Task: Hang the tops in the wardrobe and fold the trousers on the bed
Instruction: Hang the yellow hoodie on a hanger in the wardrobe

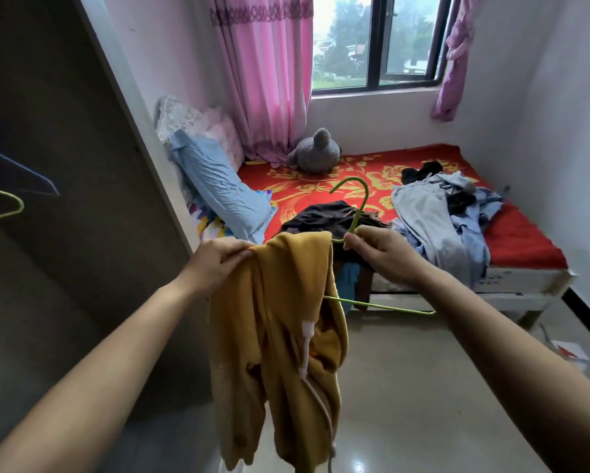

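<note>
A mustard-yellow hooded top (279,336) with a white drawstring hangs in front of me. My left hand (218,259) grips its upper left edge. My right hand (377,249) holds a green wire hanger (356,203) by the neck, hook up; one arm of the hanger is inside the top and the other (389,307) sticks out to the right. The open wardrobe (64,165) stands on my left. On the bed (512,233) lie a dark garment (324,216) and a heap of pale blue and grey clothes (447,216).
Inside the wardrobe hang an empty green hanger (3,209) and a dark blue one (20,172). A grey plush toy (315,151), a blue pillow (215,189) and pink curtains (262,73) lie beyond. Tiled floor (423,387) spreads below.
</note>
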A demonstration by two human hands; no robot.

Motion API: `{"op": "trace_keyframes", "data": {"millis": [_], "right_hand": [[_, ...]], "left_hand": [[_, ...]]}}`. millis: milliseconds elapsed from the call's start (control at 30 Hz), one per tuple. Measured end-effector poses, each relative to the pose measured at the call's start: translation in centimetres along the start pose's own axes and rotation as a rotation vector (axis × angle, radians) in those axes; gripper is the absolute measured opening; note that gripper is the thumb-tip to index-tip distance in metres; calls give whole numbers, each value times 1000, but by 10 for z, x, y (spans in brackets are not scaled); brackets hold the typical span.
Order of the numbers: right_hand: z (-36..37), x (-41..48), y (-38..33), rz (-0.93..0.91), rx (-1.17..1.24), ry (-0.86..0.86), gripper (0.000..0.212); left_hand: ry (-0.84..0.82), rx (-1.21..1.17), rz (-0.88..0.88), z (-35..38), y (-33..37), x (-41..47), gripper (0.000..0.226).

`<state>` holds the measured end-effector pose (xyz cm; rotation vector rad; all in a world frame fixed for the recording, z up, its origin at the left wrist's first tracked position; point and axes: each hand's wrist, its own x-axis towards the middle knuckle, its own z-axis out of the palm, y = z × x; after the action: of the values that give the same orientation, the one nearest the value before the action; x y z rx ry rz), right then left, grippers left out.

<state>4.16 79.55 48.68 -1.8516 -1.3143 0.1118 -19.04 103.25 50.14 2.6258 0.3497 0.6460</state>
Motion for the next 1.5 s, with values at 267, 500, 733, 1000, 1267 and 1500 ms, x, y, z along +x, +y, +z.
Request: {"op": "trace_keyframes", "data": {"millis": [267,500,733,1000,1267,1500], "right_hand": [[14,-1,-8,65,275,-20,35],[43,-1,-34,3,245,-56,29],[52,-5,-9,105,205,201,30],[113,-61,37,605,129,356,138],[141,-47,36,877,1028,-61,59],[85,2,29,901,1003,314,7]], "left_hand": [[-182,-324,-157,7,40,-2,18],[-165,-360,-372,20,66,8,29],[57,-358,-561,25,52,-1,96],[436,-395,-396,9,60,11,47],[444,-387,-295,-15,69,9,42],[240,-196,-388,-22,25,-25,44]]}}
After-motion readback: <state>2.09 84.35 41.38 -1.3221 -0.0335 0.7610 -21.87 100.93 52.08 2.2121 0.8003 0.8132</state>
